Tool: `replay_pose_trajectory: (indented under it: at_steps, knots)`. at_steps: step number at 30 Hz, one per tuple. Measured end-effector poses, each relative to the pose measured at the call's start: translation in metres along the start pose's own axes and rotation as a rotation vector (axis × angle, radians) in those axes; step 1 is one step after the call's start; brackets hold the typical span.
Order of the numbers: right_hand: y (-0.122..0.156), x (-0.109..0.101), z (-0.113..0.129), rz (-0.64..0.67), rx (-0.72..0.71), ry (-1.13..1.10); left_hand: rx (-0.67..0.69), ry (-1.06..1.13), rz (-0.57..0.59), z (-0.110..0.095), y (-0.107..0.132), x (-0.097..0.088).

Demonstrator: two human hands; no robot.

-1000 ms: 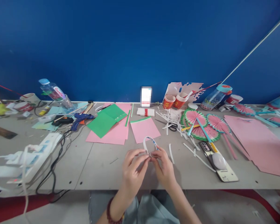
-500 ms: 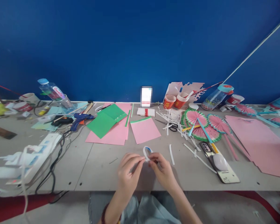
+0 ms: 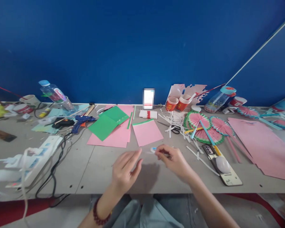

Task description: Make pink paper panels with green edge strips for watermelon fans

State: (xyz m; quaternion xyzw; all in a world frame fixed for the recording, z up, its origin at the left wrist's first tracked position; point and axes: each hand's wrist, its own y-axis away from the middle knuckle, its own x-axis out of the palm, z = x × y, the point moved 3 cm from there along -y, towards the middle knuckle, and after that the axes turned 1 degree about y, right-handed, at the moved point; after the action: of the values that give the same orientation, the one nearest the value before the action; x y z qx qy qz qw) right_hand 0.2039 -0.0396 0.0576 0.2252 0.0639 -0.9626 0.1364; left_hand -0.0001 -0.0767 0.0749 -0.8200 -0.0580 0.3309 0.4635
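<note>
My right hand [image 3: 173,160] pinches a small white strip with a blue mark [image 3: 153,149] just above the grey table [image 3: 102,171], in front of a pink sheet [image 3: 147,132]. My left hand [image 3: 125,169] hovers beside it with its fingers loosely spread and nothing in them. The two hands are a little apart.
Green paper [image 3: 108,122] on pink sheets lies at the back left, next to a blue glue gun [image 3: 82,122] and a power strip [image 3: 35,155] with cables. Scissors [image 3: 173,127], white strips, watermelon paper fans [image 3: 204,126], a phone [image 3: 222,164], red cups [image 3: 178,103] and a large pink sheet [image 3: 263,145] lie right.
The curled strip was held between both hands. My left hand has let go and dropped back left, while my right hand carried the strip forward and to the right.
</note>
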Motion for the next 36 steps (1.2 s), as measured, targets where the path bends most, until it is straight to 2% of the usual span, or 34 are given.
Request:
replay_pose_trajectory:
  at_steps: [2, 4, 7, 9, 12, 17, 24, 30, 36]
  knots:
    - [-0.009, -0.018, 0.008, -0.037, -0.012, 0.13, 0.019, -0.051, 0.05, 0.016, -0.005, -0.005]
    - [-0.019, -0.032, 0.013, -0.03, -0.024, 0.229, -0.03, -0.074, 0.27, 0.039, -0.009, -0.001]
    - [-0.038, -0.044, 0.015, -0.139, 0.012, 0.46, 0.089, -0.075, 0.609, 0.067, -0.011, 0.013]
    - [-0.051, -0.044, 0.013, -0.197, 0.044, 0.603, 0.138, -0.055, 0.784, 0.082, -0.01, 0.024]
    - [-0.067, -0.034, 0.007, -0.147, 0.034, 0.652, 0.151, -0.063, 0.895, 0.095, -0.011, 0.036]
    - [-0.08, -0.022, -0.003, -0.037, 0.007, 0.712, 0.161, -0.043, 0.956, 0.101, -0.014, 0.05]
    - [-0.099, -0.025, -0.002, 0.186, 0.025, 0.763, 0.142, 0.041, 0.932, 0.108, -0.007, 0.057]
    - [-0.128, -0.016, -0.006, 0.601, 0.088, 0.593, 0.124, 0.086, 0.93, 0.109, -0.006, 0.055]
    - [-0.138, -0.009, -0.019, 0.651, 0.146, 0.507, 0.161, 0.083, 0.924, 0.108, -0.007, 0.053]
